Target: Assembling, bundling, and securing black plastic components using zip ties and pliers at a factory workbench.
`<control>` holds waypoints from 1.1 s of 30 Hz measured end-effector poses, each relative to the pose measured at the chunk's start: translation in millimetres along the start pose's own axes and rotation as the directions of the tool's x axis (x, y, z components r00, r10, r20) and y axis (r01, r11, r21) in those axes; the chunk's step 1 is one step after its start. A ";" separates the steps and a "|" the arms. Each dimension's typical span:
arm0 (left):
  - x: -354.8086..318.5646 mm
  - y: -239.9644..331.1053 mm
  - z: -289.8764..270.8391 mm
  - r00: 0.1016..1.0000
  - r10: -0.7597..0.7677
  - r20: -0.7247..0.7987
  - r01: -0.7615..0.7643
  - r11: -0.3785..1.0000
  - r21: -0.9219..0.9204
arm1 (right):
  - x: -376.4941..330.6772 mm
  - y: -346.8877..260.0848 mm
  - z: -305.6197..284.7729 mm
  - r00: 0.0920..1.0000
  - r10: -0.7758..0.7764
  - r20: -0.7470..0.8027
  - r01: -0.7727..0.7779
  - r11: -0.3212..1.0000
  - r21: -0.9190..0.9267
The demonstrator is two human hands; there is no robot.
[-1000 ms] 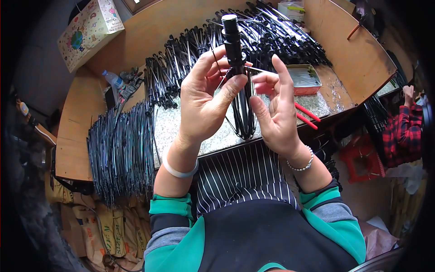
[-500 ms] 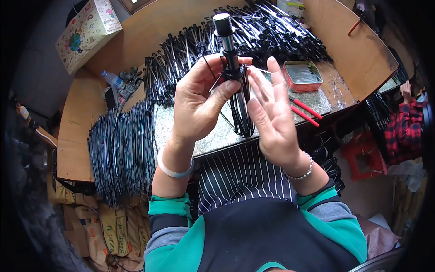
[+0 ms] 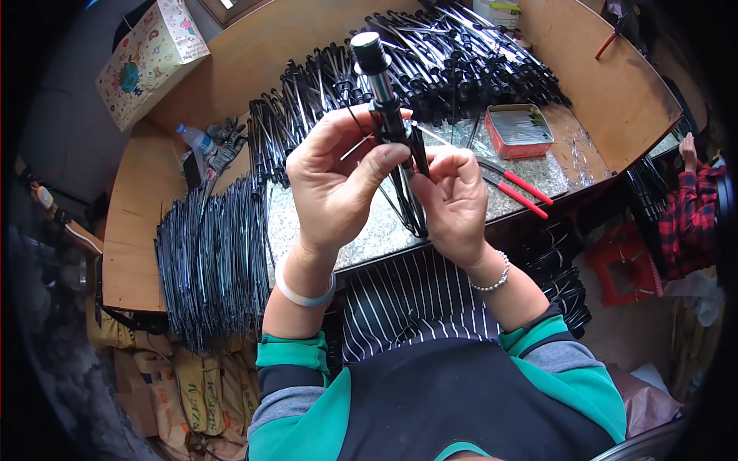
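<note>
- Umbrella frame (image 3: 382, 91), held aslant above the speckled, stone-like worktop (image 3: 283, 211): a bright metal tube section between black parts, a round pale-topped end, thin dark ribs gathered below.
- Left hand (image 3: 334, 177): thumb and fingers clasped around the frame's black middle.
- Right hand (image 3: 459, 211): fingers curled beside the ribs; whether it pinches one, I cannot tell.
- Around: heaped slender frames (image 3: 461, 65), rectangular red tin (image 3: 524, 150), red-handled pliers (image 3: 527, 183).

- The held frame (image 3: 390, 115) is showing black and silver.
- The pliers' handles (image 3: 528, 187) are showing red.
- The striped cloth (image 3: 415, 292) is showing white lines on black.
- The sleeves (image 3: 292, 353) are showing green, black and grey.
- A co-worker's shirt (image 3: 683, 230) is showing red-and-black checks.
</note>
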State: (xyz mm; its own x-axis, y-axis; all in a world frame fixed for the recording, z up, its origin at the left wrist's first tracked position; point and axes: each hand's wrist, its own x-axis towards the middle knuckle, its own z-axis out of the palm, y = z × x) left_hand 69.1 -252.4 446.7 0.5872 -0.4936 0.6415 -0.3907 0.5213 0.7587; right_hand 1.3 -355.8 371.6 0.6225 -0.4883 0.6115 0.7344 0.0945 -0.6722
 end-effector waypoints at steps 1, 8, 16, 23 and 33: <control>0.2 1.4 0.0 1.000 -0.021 0.014 0.021 0.999 -0.038 | 2.2 -1.1 -6.9 0.997 0.035 0.065 -0.039 0.998 0.054; 1.5 2.9 -1.9 0.996 0.012 0.085 -0.007 0.999 -0.049 | 9.6 -10.9 -18.6 0.971 0.158 0.178 -0.183 0.975 0.130; 0.7 -1.2 -1.7 0.991 0.055 0.120 -0.041 0.992 -0.122 | 16.4 -15.2 -21.8 0.944 0.215 0.250 -0.270 0.940 0.209; -2.0 -5.3 5.3 0.974 0.192 0.124 -0.190 0.981 -0.025 | 3.5 -9.4 -21.7 0.911 -0.304 0.279 0.386 0.868 -0.313; 0.0 0.1 -1.4 0.976 0.074 0.205 -0.050 0.991 -0.123 | 5.2 -7.2 -22.7 0.909 -0.315 0.272 0.390 0.875 -0.289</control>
State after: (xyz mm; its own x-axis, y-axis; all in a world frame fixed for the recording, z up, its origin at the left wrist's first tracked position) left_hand 70.0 -251.3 446.6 0.3983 -0.5861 0.7056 -0.3294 0.6265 0.7064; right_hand -6.9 -378.7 370.2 0.4080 -0.2379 0.8814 0.8067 -0.3580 -0.4701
